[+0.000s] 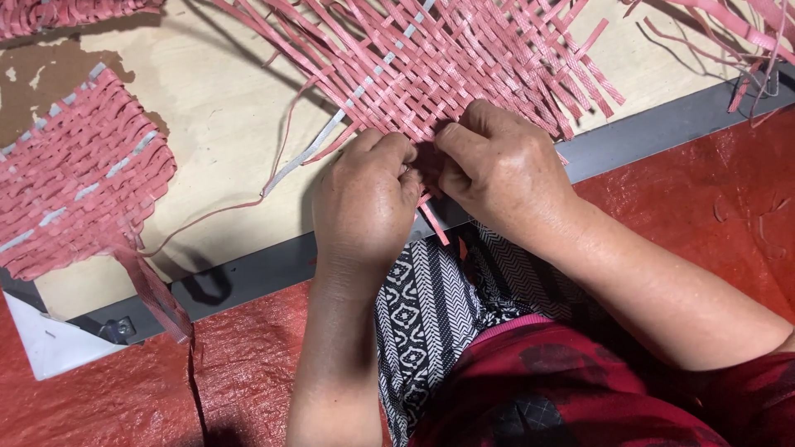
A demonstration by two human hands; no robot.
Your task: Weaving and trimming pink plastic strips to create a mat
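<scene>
Both hands [431,178] on pink woven mat [447,66]

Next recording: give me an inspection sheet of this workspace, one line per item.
Surface: pale wooden board with a grey edge, on red tarp.
Job's things: pink woven strip mat, unfinished, loose strip ends; one grey strip woven in.
Clutter: second pink woven piece at the board's left.
Grippers: left hand and right hand both pinch strips at the mat's near edge.
Cables: nothing seen.
Surroundings: patterned black-and-white cloth on the lap.
</scene>
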